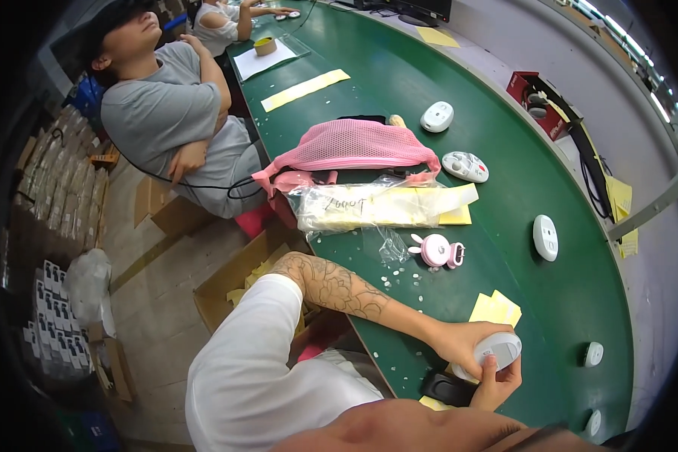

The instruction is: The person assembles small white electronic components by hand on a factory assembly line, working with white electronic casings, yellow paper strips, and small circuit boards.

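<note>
One green table [497,248] carries everything that is around your work. On it lies a pink pouch [354,147], and at its near side a clear bag [369,207] with yellow paper inside; both are away from your hands.

Your left hand [456,345] curves around one side of the held mouse [499,349]. Your right hand [499,386] pinches the same white piece from the near side, with the thumb pressed on its face. So both grips are closed on it, and it is over the near part of the table, between the yellow slips [494,309] and the black thing [446,389].

Five other mice [546,238] are spread on your part of the table, all out of your grip. As I judge, the held one is in the middle of handling, because you have not yet laid it down. Whether the five are finished or waiting, I cannot tell from their look, so how much is left stays uncertain.

Smallest are the white bits [416,276], scattered near the pink gadget [435,250] and not yet cleared away.
</note>
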### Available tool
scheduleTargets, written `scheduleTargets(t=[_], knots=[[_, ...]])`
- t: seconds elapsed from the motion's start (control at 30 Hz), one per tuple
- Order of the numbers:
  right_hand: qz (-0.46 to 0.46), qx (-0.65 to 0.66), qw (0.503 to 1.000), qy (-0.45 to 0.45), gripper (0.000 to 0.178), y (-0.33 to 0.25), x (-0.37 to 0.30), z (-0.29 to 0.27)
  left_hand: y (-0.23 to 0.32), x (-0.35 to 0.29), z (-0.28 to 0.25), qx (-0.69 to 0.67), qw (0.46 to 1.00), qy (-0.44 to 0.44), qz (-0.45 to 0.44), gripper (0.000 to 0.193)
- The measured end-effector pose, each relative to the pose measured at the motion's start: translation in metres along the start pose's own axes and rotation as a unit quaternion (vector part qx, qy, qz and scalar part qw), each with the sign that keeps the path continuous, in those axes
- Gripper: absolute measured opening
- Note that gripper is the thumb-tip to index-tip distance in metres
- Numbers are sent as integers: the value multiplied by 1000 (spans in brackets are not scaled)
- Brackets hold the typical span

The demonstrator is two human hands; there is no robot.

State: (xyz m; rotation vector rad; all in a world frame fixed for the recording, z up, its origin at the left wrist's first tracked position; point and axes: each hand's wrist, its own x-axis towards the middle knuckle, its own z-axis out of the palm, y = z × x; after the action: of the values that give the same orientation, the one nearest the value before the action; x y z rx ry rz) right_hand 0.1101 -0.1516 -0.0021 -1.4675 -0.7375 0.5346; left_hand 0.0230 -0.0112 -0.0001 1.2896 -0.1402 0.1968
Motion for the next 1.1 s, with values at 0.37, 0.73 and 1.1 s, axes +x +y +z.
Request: scheduleTargets(t=[0.37, 0.73, 1.1], knots=[[-34, -61, 997, 13, 28, -4, 2, -1, -1, 3, 1, -26, 1000, 4, -7, 58], [-48, -56, 997, -9, 25, -8, 0, -3, -3, 1, 4, -17, 999, 23, -22, 57], [-37, -57, 998, -6, 23, -5, 2, -5, -3, 4, -1, -53, 999, -4, -10, 53]])
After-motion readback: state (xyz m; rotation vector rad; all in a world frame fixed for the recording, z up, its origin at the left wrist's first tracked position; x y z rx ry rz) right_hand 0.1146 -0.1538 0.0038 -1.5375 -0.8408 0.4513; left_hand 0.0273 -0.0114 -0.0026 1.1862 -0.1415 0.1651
